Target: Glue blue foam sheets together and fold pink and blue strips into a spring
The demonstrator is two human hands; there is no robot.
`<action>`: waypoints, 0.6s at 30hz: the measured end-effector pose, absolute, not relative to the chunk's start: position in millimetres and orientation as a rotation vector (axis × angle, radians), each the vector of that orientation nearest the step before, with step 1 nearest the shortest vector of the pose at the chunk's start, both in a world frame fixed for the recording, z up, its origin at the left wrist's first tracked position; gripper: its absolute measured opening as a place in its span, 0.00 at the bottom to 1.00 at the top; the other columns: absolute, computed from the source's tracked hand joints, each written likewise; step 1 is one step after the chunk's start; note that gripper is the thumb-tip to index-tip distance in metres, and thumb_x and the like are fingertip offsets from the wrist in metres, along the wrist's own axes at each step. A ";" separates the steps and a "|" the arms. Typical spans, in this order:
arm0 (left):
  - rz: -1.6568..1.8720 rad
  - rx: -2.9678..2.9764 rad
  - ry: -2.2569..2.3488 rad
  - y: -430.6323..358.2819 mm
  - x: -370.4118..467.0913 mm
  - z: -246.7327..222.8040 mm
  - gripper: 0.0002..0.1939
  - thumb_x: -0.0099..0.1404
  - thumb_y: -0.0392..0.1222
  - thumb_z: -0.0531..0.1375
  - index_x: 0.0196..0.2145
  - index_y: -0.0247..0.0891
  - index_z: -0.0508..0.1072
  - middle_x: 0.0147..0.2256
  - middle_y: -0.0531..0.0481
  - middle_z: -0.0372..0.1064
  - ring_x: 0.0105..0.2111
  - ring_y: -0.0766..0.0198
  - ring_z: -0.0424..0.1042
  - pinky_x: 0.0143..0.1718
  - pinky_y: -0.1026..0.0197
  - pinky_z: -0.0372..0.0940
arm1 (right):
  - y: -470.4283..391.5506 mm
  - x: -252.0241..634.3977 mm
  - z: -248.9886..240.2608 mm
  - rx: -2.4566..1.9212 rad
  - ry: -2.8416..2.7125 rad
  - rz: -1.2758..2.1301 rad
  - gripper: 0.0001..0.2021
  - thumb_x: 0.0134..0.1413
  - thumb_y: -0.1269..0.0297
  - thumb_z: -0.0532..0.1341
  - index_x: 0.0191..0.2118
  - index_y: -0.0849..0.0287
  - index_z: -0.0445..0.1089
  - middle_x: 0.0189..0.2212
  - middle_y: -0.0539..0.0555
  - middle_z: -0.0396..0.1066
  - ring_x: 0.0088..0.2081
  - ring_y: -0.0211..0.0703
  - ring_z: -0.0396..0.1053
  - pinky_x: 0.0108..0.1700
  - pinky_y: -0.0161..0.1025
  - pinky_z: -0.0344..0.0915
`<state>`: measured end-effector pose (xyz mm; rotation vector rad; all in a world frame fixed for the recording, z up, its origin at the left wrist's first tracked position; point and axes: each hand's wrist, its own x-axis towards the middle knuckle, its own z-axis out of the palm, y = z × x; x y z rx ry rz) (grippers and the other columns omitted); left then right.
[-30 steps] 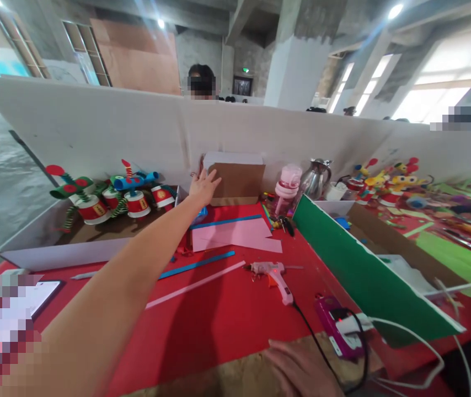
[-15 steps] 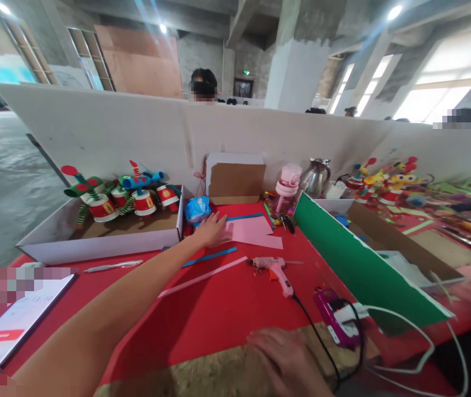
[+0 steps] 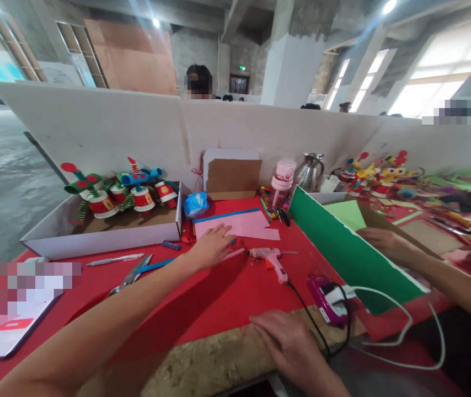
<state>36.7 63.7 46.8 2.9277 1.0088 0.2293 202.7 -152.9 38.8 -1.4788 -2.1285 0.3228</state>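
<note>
My left hand [image 3: 212, 246] reaches over the table with its fingers stretched out, above the near edge of the pink paper sheets [image 3: 246, 223]. Under or beside its fingertips run a blue strip [image 3: 159, 265] and a pink strip [image 3: 234, 254]; whether the fingers touch them I cannot tell. A pink hot glue gun [image 3: 269, 259] lies just to the right, its cord running towards me. My right hand [image 3: 289, 342] rests flat on the worn table edge [image 3: 214, 350], holding nothing. Scissors [image 3: 131, 277] lie partly behind my left forearm.
Cup-bodied paper figures [image 3: 102, 204] stand in a white box [image 3: 103, 242] at left. A green-sided box [image 3: 343, 248] is on the right, where another person's hand [image 3: 378, 240] is beside green paper [image 3: 345, 214]. A purple power strip [image 3: 326, 300] with cables lies nearby.
My left hand has drawn back towards me from the pink sheets to the strips. The scissors now show. Another person's arm and the green paper have appeared at the right box.
</note>
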 end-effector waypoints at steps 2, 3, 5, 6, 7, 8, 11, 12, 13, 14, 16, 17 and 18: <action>0.240 2.950 0.925 40.9 33.1 49.6 0.19 0.67 0.40 0.52 0.55 0.42 0.66 0.60 0.41 0.57 0.61 0.53 0.55 0.57 0.49 0.57 | -151.7 204.5 44.4 -1.479 -2.110 0.292 0.14 0.62 0.69 0.50 0.43 0.57 0.72 0.35 0.55 0.76 0.37 0.43 0.74 0.39 0.37 0.69; 0.253 2.959 0.886 29.1 30.9 50.6 0.19 0.67 0.40 0.52 0.55 0.41 0.66 0.60 0.42 0.59 0.60 0.53 0.57 0.57 0.50 0.58 | -150.6 204.4 47.2 -1.467 -2.104 0.280 0.14 0.62 0.69 0.50 0.43 0.58 0.72 0.34 0.55 0.76 0.37 0.42 0.74 0.38 0.37 0.69; 0.283 2.968 0.802 7.9 25.1 51.7 0.17 0.67 0.39 0.52 0.53 0.41 0.68 0.58 0.43 0.62 0.58 0.55 0.60 0.56 0.51 0.59 | -148.3 202.3 52.1 -1.422 -2.099 0.261 0.13 0.62 0.69 0.50 0.42 0.58 0.72 0.34 0.55 0.76 0.36 0.42 0.74 0.38 0.37 0.69; 0.289 2.964 0.766 0.3 21.4 51.9 0.16 0.67 0.40 0.52 0.51 0.41 0.69 0.56 0.43 0.64 0.56 0.56 0.62 0.55 0.53 0.60 | -147.1 200.4 53.9 -1.399 -2.101 0.260 0.13 0.62 0.69 0.50 0.43 0.58 0.72 0.34 0.55 0.76 0.36 0.42 0.74 0.38 0.37 0.69; 0.286 2.954 0.740 -3.8 17.3 52.2 0.15 0.68 0.40 0.51 0.49 0.41 0.71 0.53 0.44 0.67 0.54 0.57 0.65 0.54 0.54 0.61 | -145.8 197.9 54.9 -1.382 -2.104 0.266 0.13 0.62 0.69 0.50 0.43 0.58 0.72 0.34 0.55 0.76 0.37 0.41 0.74 0.38 0.36 0.69; 0.273 2.938 0.741 -3.7 12.9 52.9 0.15 0.68 0.40 0.50 0.47 0.41 0.72 0.50 0.44 0.70 0.51 0.58 0.68 0.52 0.56 0.62 | -144.2 194.9 55.1 -1.370 -2.106 0.277 0.13 0.62 0.69 0.51 0.43 0.58 0.72 0.35 0.55 0.76 0.37 0.41 0.74 0.38 0.36 0.68; 0.178 2.868 0.975 24.3 -0.3 59.4 0.16 0.69 0.41 0.48 0.42 0.40 0.75 0.41 0.44 0.74 0.44 0.58 0.72 0.47 0.58 0.65 | -134.7 182.3 50.1 -1.351 -2.115 0.350 0.13 0.62 0.68 0.51 0.42 0.57 0.73 0.33 0.54 0.77 0.36 0.40 0.74 0.37 0.35 0.68; 0.135 2.837 1.103 40.8 -3.7 63.2 0.16 0.68 0.40 0.49 0.41 0.39 0.76 0.40 0.43 0.75 0.43 0.58 0.72 0.46 0.58 0.65 | -129.1 176.9 47.1 -1.345 -2.123 0.391 0.12 0.62 0.68 0.52 0.41 0.57 0.73 0.33 0.54 0.77 0.36 0.40 0.74 0.37 0.34 0.67; 0.086 2.800 1.225 58.7 -6.2 67.4 0.16 0.68 0.39 0.49 0.40 0.38 0.76 0.39 0.43 0.75 0.42 0.58 0.73 0.45 0.59 0.65 | -122.2 171.3 43.9 -1.341 -2.135 0.435 0.12 0.61 0.68 0.52 0.41 0.56 0.73 0.33 0.53 0.77 0.36 0.40 0.74 0.38 0.34 0.67; 0.075 2.784 1.288 76.4 -7.3 71.2 0.16 0.67 0.38 0.48 0.40 0.37 0.76 0.38 0.42 0.75 0.41 0.58 0.73 0.44 0.59 0.65 | -113.7 165.9 40.9 -1.342 -2.155 0.476 0.12 0.61 0.68 0.53 0.40 0.56 0.74 0.33 0.52 0.77 0.36 0.39 0.73 0.38 0.33 0.66; 0.042 2.765 1.358 105.4 -5.7 75.4 0.17 0.66 0.36 0.48 0.38 0.36 0.77 0.36 0.43 0.76 0.40 0.58 0.74 0.43 0.60 0.66 | -92.4 157.7 36.9 -1.386 -2.210 0.516 0.11 0.61 0.68 0.53 0.39 0.56 0.74 0.33 0.52 0.77 0.36 0.39 0.73 0.38 0.32 0.65; 0.016 2.763 1.367 114.8 -3.2 74.8 0.16 0.65 0.35 0.49 0.36 0.37 0.77 0.36 0.43 0.76 0.39 0.58 0.74 0.42 0.60 0.66 | -79.8 155.8 36.5 -1.438 -2.237 0.500 0.11 0.61 0.68 0.54 0.37 0.56 0.74 0.33 0.52 0.77 0.35 0.39 0.73 0.37 0.32 0.64; -0.013 2.762 1.370 120.4 -0.2 72.4 0.14 0.64 0.34 0.50 0.35 0.37 0.77 0.36 0.43 0.76 0.39 0.58 0.74 0.41 0.61 0.66 | -66.1 155.8 37.2 -1.508 -2.258 0.467 0.11 0.60 0.68 0.54 0.35 0.57 0.74 0.32 0.53 0.77 0.35 0.40 0.73 0.36 0.32 0.63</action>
